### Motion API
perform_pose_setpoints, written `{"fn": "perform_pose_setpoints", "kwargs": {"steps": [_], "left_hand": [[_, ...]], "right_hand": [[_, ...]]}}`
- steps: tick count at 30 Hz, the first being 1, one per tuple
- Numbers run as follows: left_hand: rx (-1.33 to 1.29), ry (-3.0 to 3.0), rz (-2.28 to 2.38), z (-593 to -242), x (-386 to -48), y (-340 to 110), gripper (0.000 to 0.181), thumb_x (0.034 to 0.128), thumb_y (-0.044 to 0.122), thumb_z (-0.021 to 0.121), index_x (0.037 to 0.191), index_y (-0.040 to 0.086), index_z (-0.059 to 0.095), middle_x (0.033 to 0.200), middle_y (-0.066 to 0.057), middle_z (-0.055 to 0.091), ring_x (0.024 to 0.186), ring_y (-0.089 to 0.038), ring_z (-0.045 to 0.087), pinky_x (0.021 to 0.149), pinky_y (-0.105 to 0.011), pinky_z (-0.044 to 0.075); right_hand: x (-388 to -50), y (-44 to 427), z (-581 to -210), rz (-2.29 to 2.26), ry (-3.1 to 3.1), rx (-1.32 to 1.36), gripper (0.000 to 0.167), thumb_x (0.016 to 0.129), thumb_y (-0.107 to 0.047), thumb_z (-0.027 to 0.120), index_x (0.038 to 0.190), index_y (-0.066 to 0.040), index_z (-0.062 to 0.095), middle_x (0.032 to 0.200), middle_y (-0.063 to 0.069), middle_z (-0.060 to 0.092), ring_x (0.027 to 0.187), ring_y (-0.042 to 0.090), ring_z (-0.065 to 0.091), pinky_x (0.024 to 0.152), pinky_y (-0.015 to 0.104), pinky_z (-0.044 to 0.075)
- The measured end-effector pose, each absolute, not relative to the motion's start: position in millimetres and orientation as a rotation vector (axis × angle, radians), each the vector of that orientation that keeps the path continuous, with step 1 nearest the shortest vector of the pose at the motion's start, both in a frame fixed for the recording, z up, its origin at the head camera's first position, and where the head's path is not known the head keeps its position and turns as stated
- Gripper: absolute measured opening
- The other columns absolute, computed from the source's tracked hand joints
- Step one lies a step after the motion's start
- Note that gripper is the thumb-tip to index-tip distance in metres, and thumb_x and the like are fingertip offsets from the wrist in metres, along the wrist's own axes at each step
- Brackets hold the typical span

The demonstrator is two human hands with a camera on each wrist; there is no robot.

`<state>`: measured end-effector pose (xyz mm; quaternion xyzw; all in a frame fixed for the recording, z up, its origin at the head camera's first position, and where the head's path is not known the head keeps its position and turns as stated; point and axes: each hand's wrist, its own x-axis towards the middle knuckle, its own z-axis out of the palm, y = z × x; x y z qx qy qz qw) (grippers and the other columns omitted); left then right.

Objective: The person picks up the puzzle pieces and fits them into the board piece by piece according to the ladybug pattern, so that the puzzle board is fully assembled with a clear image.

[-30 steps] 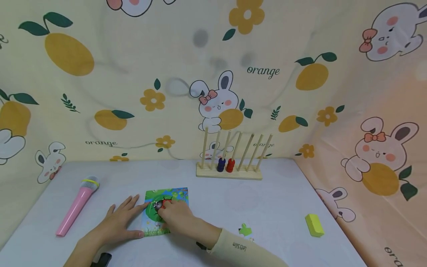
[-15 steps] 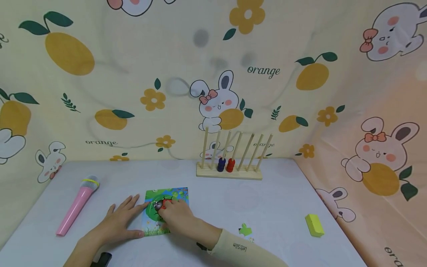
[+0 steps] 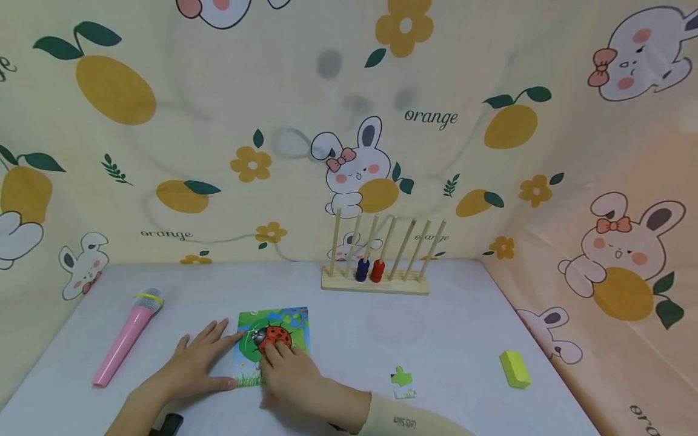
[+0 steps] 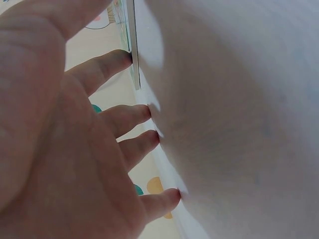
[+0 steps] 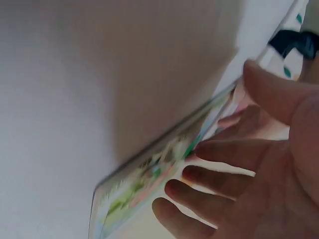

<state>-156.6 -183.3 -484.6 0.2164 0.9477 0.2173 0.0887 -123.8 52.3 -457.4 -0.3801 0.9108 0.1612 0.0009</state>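
A square ladybug jigsaw puzzle (image 3: 249,366) lies flat on the white table in the head view. My left hand (image 3: 192,366) has its fingers spread, with the index fingertip and thumb touching the puzzle's left edge. In the left wrist view, the index finger (image 4: 107,67) meets the board's edge while the other fingertips rest on the tabletop. My right hand (image 3: 297,376) lies over the puzzle's lower right part and hides it. Its fingers (image 5: 219,154) look extended and loosely spread in the right wrist view, pinching nothing. A loose puzzle piece (image 3: 402,378), green and white, lies to the right.
A pink toy microphone (image 3: 128,339) lies at the left. Behind stands a wooden peg rack (image 3: 376,286) with dark blue and red beads. A yellow-green block (image 3: 515,369) lies near the right edge. Printed cloth (image 3: 294,79) hangs behind the table.
My right hand has slid down and slightly right from the ladybug, uncovering more of it, and its fingers have straightened. The loose piece shows more fully. The left hand has stayed in place.
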Motion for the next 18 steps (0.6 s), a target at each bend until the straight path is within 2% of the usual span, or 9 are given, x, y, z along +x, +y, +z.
{"fn": "perform_pose_setpoints", "kwargs": {"steps": [2, 4, 13, 18], "left_hand": [[0.654, 2.829, 0.642, -485, -156, -183, 0.095, 0.0697, 0.068, 0.075, 0.146, 0.017, 0.051, 0.156, -0.027, 0.031, 0.141, -0.055, 0.023, 0.098, -0.085, 0.012], [0.669, 2.840, 0.633, -485, -156, -184, 0.095, 0.0699, 0.067, 0.076, 0.146, 0.017, 0.051, 0.156, -0.028, 0.031, 0.141, -0.055, 0.024, 0.098, -0.085, 0.012], [0.703, 2.863, 0.617, -485, -156, -184, 0.094, 0.0696, 0.067, 0.075, 0.146, 0.017, 0.051, 0.155, -0.029, 0.033, 0.139, -0.056, 0.027, 0.096, -0.085, 0.016], [0.705, 2.874, 0.606, -485, -156, -184, 0.094, 0.0696, 0.067, 0.075, 0.145, 0.017, 0.052, 0.154, -0.029, 0.034, 0.139, -0.056, 0.028, 0.096, -0.085, 0.017]], "right_hand": [[-116, 54, -456, 0.445, 2.787, -1.186, 0.082, 0.089, -0.072, 0.050, 0.149, -0.016, 0.048, 0.157, 0.002, 0.038, 0.140, 0.019, 0.040, 0.105, 0.031, 0.043], [-110, 56, -456, 0.378, 2.724, -1.188, 0.085, 0.091, -0.071, 0.046, 0.153, -0.014, 0.040, 0.163, 0.003, 0.027, 0.147, 0.021, 0.030, 0.111, 0.034, 0.038], [-105, 58, -461, 0.269, 2.661, -1.182, 0.092, 0.091, -0.073, 0.043, 0.157, -0.010, 0.030, 0.165, 0.007, 0.018, 0.150, 0.028, 0.019, 0.116, 0.032, 0.031], [-105, 59, -463, 0.260, 2.647, -1.203, 0.094, 0.090, -0.073, 0.043, 0.158, -0.009, 0.027, 0.165, 0.009, 0.017, 0.151, 0.030, 0.018, 0.115, 0.033, 0.033]]}}
